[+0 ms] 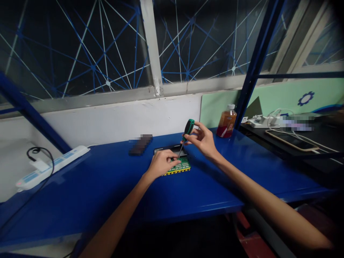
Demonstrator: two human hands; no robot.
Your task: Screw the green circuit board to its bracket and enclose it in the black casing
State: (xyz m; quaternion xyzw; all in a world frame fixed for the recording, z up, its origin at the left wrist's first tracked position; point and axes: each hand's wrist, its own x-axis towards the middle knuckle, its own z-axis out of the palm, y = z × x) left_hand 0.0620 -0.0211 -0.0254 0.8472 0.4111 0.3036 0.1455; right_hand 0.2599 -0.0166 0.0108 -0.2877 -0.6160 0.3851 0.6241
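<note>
Green and black, the handle of the screwdriver (189, 127) is pinched in the right hand's (204, 140) fingers, its shaft slanting down to the board (183, 165). The left hand (163, 163) rests over the board, fingertips near the shaft; whether it grips anything, I cannot tell. The board lies on the blue table (113, 186), just in front of a dark tray (182, 150), whose contents are mostly hidden. Rightward, a capped bottle (227, 121) stands upright, holding reddish-orange liquid.

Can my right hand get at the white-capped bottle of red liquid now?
Probably yes: the white-capped plastic bottle stands on the blue table near the right hand, with nothing visible between. But its fingers hold a green-and-black screwdriver, which likely must go down first.
</note>
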